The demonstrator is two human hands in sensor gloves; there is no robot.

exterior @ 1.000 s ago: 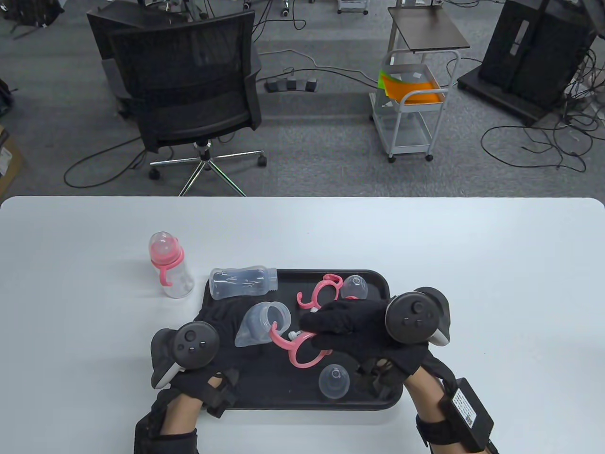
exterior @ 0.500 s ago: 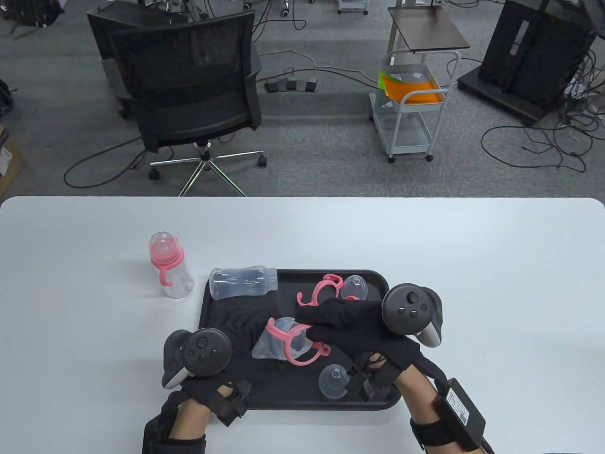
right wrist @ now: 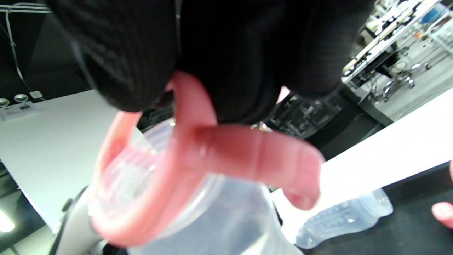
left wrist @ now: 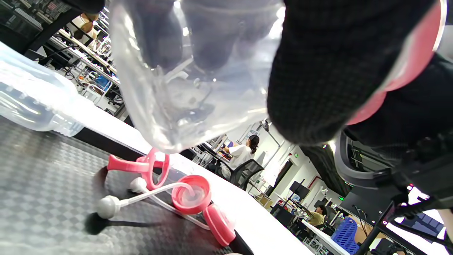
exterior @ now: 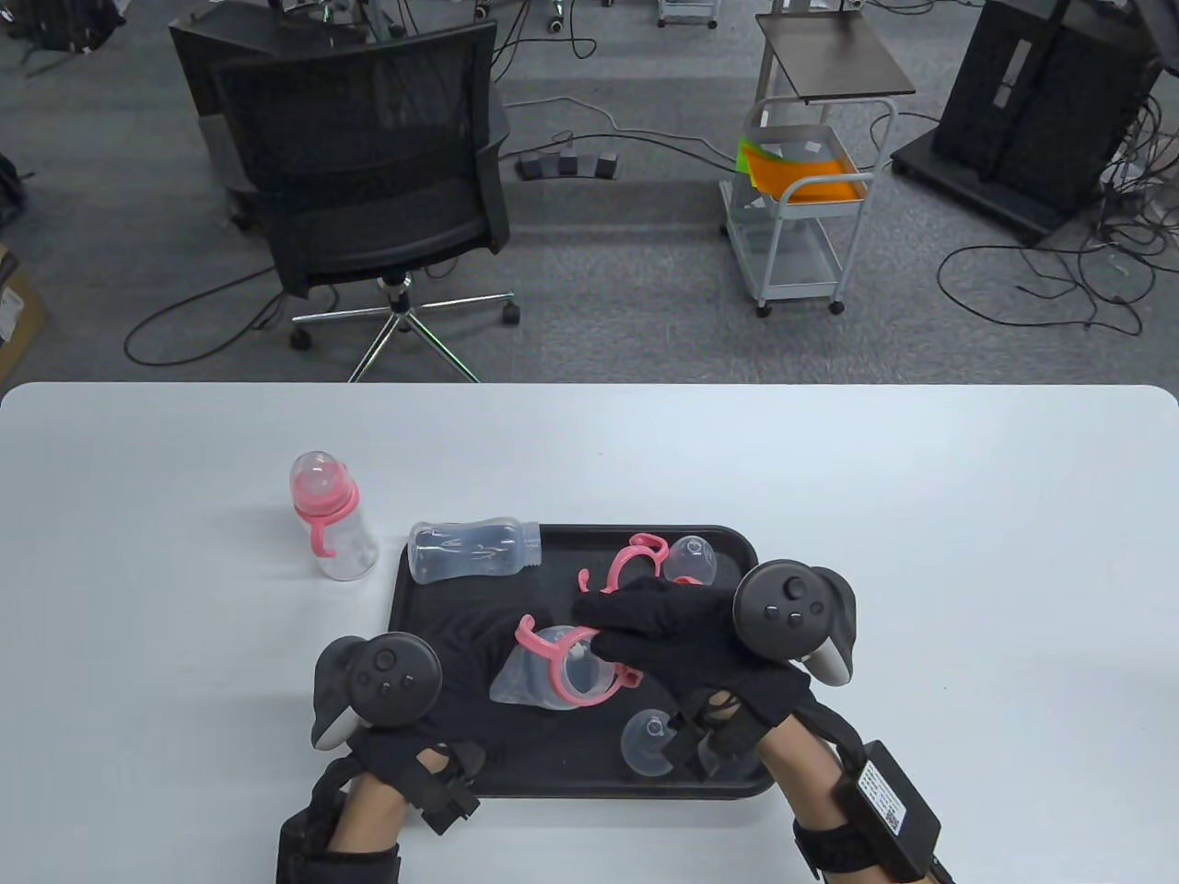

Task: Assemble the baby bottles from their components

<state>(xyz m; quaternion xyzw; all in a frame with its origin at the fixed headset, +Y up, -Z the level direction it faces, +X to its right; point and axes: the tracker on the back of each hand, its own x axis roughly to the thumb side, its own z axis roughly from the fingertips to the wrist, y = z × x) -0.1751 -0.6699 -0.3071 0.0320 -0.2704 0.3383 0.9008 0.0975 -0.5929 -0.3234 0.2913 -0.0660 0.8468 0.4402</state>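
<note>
— Surface, left to right?
— White table (exterior: 921, 479); assembled bottle (exterior: 330, 517) standing far left, black tray (exterior: 433, 589) near centre.
— Hands?
— Left hand (exterior: 433, 681) gripping clear bottle (exterior: 530, 677) over tray; right hand (exterior: 686, 645) holding pink handle ring (exterior: 562, 668) around its neck (threads visible).
— Room? Writing?
— Chair (exterior: 368, 175), cart (exterior: 806, 198), grey carpet. Nothing legible.

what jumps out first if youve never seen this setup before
Two black-gloved hands meet over a black tray at the table's near edge: the left hand holds a clear bottle while the right hand fits a pink handle ring over its neck. A finished bottle with a pink collar stands upright on the white table, left of the tray.
</note>
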